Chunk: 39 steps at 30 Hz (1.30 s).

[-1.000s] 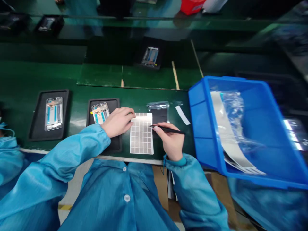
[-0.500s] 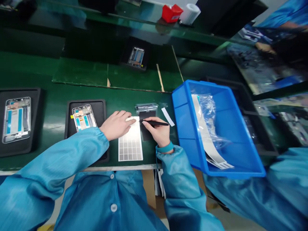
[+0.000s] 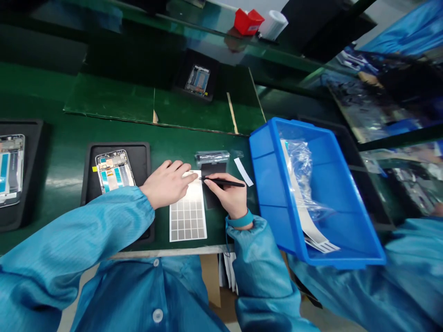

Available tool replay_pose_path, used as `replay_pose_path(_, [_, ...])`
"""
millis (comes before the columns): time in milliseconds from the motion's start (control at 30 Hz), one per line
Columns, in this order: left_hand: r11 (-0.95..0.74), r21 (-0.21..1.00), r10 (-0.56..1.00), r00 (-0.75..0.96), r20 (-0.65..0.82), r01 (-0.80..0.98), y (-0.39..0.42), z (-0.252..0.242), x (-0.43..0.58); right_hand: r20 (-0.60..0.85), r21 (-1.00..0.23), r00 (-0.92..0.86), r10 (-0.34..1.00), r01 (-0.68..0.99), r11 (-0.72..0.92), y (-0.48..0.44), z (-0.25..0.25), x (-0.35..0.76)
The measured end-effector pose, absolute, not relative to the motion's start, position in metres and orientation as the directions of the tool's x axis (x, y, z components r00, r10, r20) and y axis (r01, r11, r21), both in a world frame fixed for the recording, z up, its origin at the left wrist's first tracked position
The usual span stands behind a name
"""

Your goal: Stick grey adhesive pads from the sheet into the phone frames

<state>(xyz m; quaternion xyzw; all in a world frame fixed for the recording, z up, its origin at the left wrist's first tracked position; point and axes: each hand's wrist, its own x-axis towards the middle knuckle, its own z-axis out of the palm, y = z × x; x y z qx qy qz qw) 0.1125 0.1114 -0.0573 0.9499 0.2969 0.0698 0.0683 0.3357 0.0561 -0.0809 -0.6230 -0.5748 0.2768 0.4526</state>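
A white sheet with rows of grey squares [image 3: 188, 219] lies on the green bench. My left hand [image 3: 167, 184] rests on its upper part, fingers spread, holding nothing. Black tweezers [image 3: 224, 182] are pinched in my right hand [image 3: 232, 196], their tip at the sheet's upper right edge, close to my left fingertips. A dark sheet in clear film [image 3: 212, 167] lies partly beneath my right hand. Left of my hands, a silver phone frame [image 3: 112, 173] sits tilted in a black tray [image 3: 140, 159], partly covered by my left sleeve.
A blue bin [image 3: 273, 193] with clear plastic and white strips stands at the right. Another phone frame [image 3: 10, 170] lies at the far left, and one [image 3: 198, 80] at the back. A white strip [image 3: 243, 172] lies beside the bin. A co-worker's sleeve [image 3: 411, 267] shows at right.
The view has shifted slightly, so the left trays sit further left and the sheet appears lower. Both hands keep nearly the same pose at the sheet's upper edge.
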Motion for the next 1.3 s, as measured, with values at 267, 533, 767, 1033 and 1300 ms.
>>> replay_pose_path(267, [-0.814,0.154,0.576,0.812,0.093,0.560,0.111,-0.057,0.113,0.168,-0.894,0.207,0.964,0.443,0.060,0.056,-0.082,0.336])
replay_pose_path(533, [-0.816,0.150,0.574,0.813,0.096,0.558,0.110,-0.058,0.113,0.162,-0.884,0.213,0.964,0.465,0.046,0.057,-0.084,0.337])
replay_pose_path(767, [-0.822,0.143,0.567,0.817,0.110,0.551,0.111,-0.059,0.112,0.147,-0.896,0.240,0.960,0.444,0.026,0.057,-0.082,0.335])
replay_pose_path(1033, [-0.774,0.296,0.614,0.776,0.141,0.559,0.114,-0.057,0.111,0.130,-0.967,0.295,0.947,0.250,0.054,0.053,-0.083,0.341])
replay_pose_path(1300, [-0.631,0.670,0.684,0.688,0.243,0.391,0.121,-0.054,0.109,0.176,-0.965,0.241,0.955,0.232,0.120,0.047,-0.082,0.336])
